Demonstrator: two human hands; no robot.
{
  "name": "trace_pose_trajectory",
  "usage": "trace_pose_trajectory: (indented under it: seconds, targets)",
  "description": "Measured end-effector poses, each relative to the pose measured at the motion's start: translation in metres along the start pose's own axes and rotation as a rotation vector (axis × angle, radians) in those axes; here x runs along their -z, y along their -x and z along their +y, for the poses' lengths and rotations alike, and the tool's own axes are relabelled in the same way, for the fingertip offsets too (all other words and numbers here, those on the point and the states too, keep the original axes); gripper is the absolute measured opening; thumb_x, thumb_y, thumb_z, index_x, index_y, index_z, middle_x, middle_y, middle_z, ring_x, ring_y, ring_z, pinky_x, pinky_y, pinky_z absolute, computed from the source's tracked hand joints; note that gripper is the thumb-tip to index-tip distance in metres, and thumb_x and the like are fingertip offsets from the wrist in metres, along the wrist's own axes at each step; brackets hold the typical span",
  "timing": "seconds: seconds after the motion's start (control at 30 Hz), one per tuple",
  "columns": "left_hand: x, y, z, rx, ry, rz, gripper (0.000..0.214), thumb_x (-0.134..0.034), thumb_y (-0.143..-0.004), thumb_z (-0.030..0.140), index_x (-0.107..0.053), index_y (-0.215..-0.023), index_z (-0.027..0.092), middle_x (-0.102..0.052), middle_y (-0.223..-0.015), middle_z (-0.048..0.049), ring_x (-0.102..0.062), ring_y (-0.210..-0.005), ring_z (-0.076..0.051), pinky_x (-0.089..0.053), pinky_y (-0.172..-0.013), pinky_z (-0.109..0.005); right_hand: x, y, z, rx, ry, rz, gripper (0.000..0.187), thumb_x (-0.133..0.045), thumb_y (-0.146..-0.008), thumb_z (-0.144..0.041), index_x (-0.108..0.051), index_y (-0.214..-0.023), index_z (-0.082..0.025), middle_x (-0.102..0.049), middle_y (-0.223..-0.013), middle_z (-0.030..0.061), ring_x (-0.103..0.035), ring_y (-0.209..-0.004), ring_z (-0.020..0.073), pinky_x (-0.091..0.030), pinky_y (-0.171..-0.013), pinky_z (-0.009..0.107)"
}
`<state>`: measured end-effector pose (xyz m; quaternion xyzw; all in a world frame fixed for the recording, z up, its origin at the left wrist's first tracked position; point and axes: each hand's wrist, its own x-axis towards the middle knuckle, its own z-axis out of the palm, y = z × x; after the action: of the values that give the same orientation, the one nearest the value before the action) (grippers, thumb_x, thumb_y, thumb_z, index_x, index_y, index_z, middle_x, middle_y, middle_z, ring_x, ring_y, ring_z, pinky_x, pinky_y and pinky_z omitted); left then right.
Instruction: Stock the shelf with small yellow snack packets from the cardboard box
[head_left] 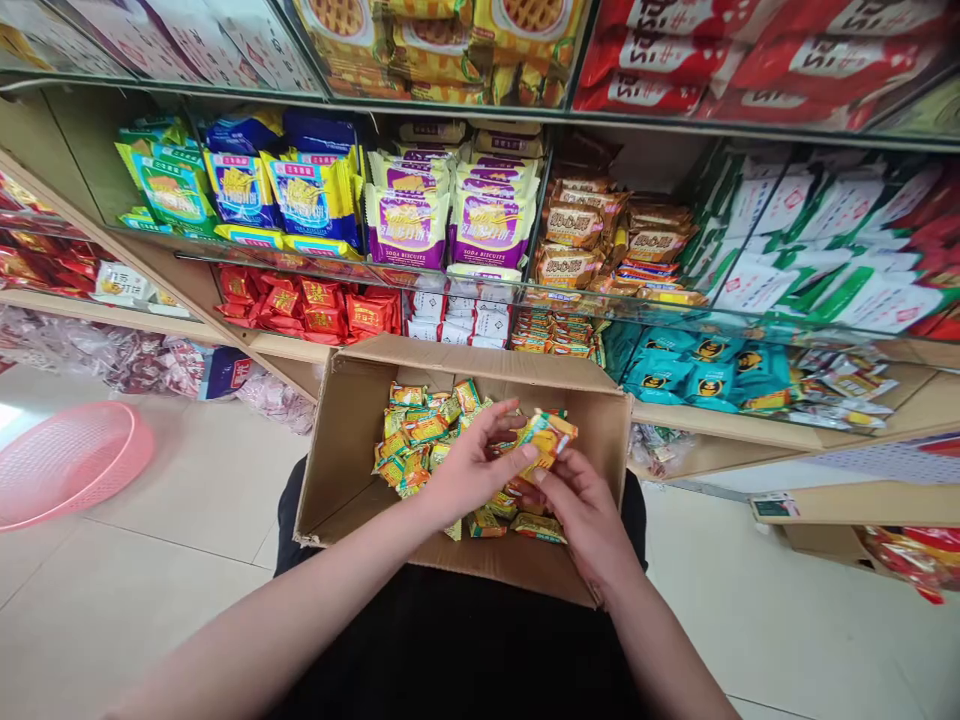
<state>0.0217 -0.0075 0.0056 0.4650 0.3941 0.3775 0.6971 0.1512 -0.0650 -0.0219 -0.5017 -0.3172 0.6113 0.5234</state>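
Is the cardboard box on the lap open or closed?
Open. The cardboard box has its flaps folded outward, and loose snack packets show inside.

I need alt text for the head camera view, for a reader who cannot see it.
The left hand and right hand hold a few yellow-orange snack packets over an open cardboard box on the person's lap, with more packets inside. Behind stand shop shelves full of packaged biscuits; a pink basket lies on the tiled floor.
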Motion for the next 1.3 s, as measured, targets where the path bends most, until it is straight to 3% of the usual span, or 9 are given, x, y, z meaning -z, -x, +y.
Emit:
trace_pose_trajectory:
  seconds: [0.1, 0.23, 0.37, 0.57, 0.63, 0.73, 0.87, 1.07, 1.3]
  targets:
    - [0.004, -0.011, 0.008, 0.017, -0.086, -0.045, 0.041, -0.07, -0.062, 0.029, -0.061, -0.1, 0.017, -0.066, -0.087, -0.0036, -0.057, -0.078, -0.012, -0.044, -0.072, -0.025, 0.006, 0.0, -0.002, 0.028, 0.174, -0.073, 0.028, -0.061, -0.073, -0.035, -0.056, -0.096, -0.021, -0.061, -0.087, 0.0022, -0.055, -0.071, 0.0141, -0.047, -0.06, 0.026]
    - [0.0, -0.016, 0.006, 0.097, 0.05, 0.067, 0.026, -0.067, -0.064, 0.035, -0.066, -0.079, 0.014, -0.066, -0.072, -0.0024, -0.056, -0.062, -0.01, -0.044, -0.062, -0.024, 0.003, 0.005, -0.002, 0.087, 0.117, 0.011, 0.029, -0.061, -0.073, -0.034, -0.053, -0.099, -0.022, -0.061, -0.087, 0.002, -0.056, -0.071, 0.0136, -0.048, -0.059, 0.025]
    - [-0.001, -0.013, 0.007, 0.094, -0.001, 0.037, 0.032, -0.057, -0.073, 0.042, -0.064, -0.086, 0.014, -0.066, -0.079, -0.0056, -0.058, -0.064, -0.012, -0.045, -0.056, -0.024, 0.007, 0.011, -0.01, 0.186, 0.128, 0.057, 0.027, -0.062, -0.072, -0.031, -0.051, -0.096, -0.022, -0.06, -0.08, 0.0013, -0.058, -0.067, 0.0128, -0.049, -0.058, 0.025]
    - [0.048, -0.045, 0.048, -0.513, -1.028, 0.068, 0.033, -0.049, -0.078, 0.039, -0.062, -0.095, 0.015, -0.064, -0.093, -0.0076, -0.055, -0.091, -0.018, -0.041, -0.085, -0.034, 0.087, -0.012, -0.045, 0.529, 0.571, 0.537, 0.036, -0.059, -0.073, -0.036, -0.05, -0.104, -0.022, -0.06, -0.085, 0.0044, -0.059, -0.065, 0.0159, -0.049, -0.055, 0.029]
    - [0.068, -0.065, 0.06, -0.52, -1.318, 0.083, 0.037, -0.04, -0.082, 0.041, -0.063, -0.093, 0.014, -0.064, -0.092, -0.0083, -0.055, -0.09, -0.019, -0.04, -0.084, -0.034, 0.121, -0.034, -0.053, 0.578, 0.852, 0.621, 0.036, -0.056, -0.074, -0.04, -0.053, -0.104, -0.02, -0.06, -0.087, 0.0064, -0.059, -0.068, 0.0179, -0.049, -0.061, 0.033]
    - [0.085, -0.087, 0.067, -0.28, -1.587, 0.093, 0.046, -0.028, -0.084, 0.047, -0.062, -0.093, 0.017, -0.064, -0.086, -0.0067, -0.058, -0.081, -0.019, -0.044, -0.073, -0.031, 0.152, -0.077, -0.056, 0.584, 1.267, 0.525, 0.031, -0.05, -0.077, -0.037, -0.057, -0.1, -0.018, -0.062, -0.086, 0.0081, -0.059, -0.071, 0.0202, -0.047, -0.068, 0.035]
    - [0.084, -0.093, 0.063, -0.066, -1.712, 0.126, 0.048, -0.024, -0.082, 0.052, -0.061, -0.097, 0.026, -0.065, -0.086, -0.0031, -0.059, -0.08, -0.02, -0.043, -0.066, -0.03, 0.145, -0.135, -0.055, 0.56, 1.583, 0.425, 0.028, -0.045, -0.079, -0.028, -0.058, -0.099, -0.013, -0.063, -0.087, 0.0119, -0.058, -0.079, 0.0228, -0.045, -0.071, 0.033]
    - [0.08, -0.086, 0.059, -0.023, -1.746, 0.164, 0.049, -0.021, -0.083, 0.05, -0.062, -0.095, 0.027, -0.064, -0.086, -0.0031, -0.058, -0.079, -0.02, -0.042, -0.065, -0.029, 0.114, -0.211, -0.058, 0.409, 1.765, 0.513, 0.03, -0.036, -0.083, -0.022, -0.058, -0.096, -0.006, -0.061, -0.085, 0.0189, -0.057, -0.077, 0.0256, -0.041, -0.068, 0.034]
    - [0.082, -0.087, 0.057, -0.029, -1.743, 0.17, 0.045, -0.024, -0.083, 0.044, -0.064, -0.085, 0.023, -0.065, -0.083, -0.0046, -0.058, -0.074, -0.019, -0.041, -0.063, -0.03, 0.111, -0.266, -0.066, 0.394, 1.716, 0.561, 0.034, -0.029, -0.084, -0.012, -0.059, -0.096, -0.001, -0.057, -0.096, 0.0257, -0.047, -0.102, 0.0297, -0.03, -0.083, 0.042]
